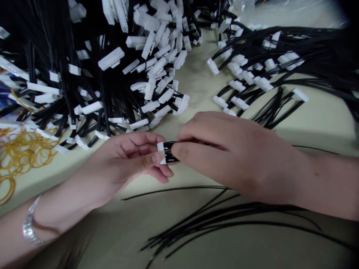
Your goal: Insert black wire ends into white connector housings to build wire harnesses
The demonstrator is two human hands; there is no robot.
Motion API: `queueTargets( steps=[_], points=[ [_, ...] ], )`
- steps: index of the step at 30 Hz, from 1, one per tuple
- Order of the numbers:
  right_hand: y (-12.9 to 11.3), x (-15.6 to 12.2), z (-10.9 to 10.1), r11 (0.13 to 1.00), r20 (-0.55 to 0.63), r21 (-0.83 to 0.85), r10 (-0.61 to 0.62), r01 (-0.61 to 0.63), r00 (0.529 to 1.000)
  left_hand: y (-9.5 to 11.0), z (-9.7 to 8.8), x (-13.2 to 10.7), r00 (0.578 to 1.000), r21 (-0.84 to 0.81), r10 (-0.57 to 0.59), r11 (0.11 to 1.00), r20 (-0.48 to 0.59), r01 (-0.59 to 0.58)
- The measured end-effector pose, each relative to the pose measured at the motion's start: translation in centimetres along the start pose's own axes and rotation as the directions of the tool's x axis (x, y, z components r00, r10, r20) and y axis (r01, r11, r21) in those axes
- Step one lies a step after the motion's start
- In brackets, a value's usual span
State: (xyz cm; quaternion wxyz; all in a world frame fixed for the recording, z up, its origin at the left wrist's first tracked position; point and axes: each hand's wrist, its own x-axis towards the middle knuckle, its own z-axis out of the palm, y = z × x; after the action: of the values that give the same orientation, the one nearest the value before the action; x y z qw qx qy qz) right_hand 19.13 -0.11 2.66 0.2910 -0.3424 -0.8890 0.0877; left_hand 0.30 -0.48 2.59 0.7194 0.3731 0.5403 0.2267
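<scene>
Between thumb and fingers, my left hand (123, 160) pinches a small white wire connector (161, 153). Short black wires (169, 152) run out of the connector's right side into my right hand (232, 157). That hand is closed, its thumb and forefinger pressed on the wires just beside the connector. Most of their length is hidden under my right palm. In front of both hands, loose black wires (196, 224) with bare metal tips lie fanned on the table, and one single wire (168, 189) lies closest to my fingers.
A big heap of black wire harnesses with white connectors (157, 67) covers the back left. More harnesses (252, 76) lie at the back right. Yellow rubber bands (22, 153) are piled at the left. Clear plastic (303, 13) shows at the far right of the pale table (196, 71).
</scene>
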Motion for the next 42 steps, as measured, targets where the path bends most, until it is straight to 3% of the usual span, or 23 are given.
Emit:
queueTargets(
  steps=[3,5,13,19,24,32,37,42],
  points=[
    [0.2,-0.3,0.1,0.963,0.058,-0.145,-0.22,0.226,0.974,-0.1,-0.2,0.0,1.0,0.012,0.009,1.0,0.001,-0.009],
    [0.1,-0.4,0.2,0.933,0.044,-0.23,-0.276,0.278,0.96,-0.1,-0.2,0.1,1.0,0.027,0.017,0.999,0.017,-0.018],
    [0.2,-0.3,0.4,0.938,0.004,-0.236,-0.259,0.252,0.966,0.1,-0.2,-0.2,0.997,0.066,0.042,0.997,0.068,-0.047],
    [0.7,-0.2,0.7,0.925,0.072,-0.235,-0.291,0.3,0.954,0.3,-0.1,-0.1,0.998,0.029,0.03,0.999,0.05,-0.032],
    [0.4,0.0,0.7,0.959,0.025,-0.201,-0.198,0.199,0.98,0.2,-0.5,0.1,0.997,0.0,0.022,1.0,0.077,-0.022],
    [0.5,0.0,0.3,0.909,0.063,-0.246,-0.33,0.335,0.942,-0.3,-0.9,0.5,0.985,-0.047,0.046,0.998,0.165,-0.039],
    [0.5,-0.1,0.7,0.878,0.017,-0.289,-0.394,0.382,0.919,-0.5,-1.4,0.6,0.968,-0.097,0.066,0.994,0.243,-0.044],
    [0.6,-0.2,0.9,0.951,0.037,-0.142,-0.272,0.275,0.962,-0.8,-1.8,0.5,0.954,-0.089,0.071,0.995,0.29,-0.047]
  ],
)
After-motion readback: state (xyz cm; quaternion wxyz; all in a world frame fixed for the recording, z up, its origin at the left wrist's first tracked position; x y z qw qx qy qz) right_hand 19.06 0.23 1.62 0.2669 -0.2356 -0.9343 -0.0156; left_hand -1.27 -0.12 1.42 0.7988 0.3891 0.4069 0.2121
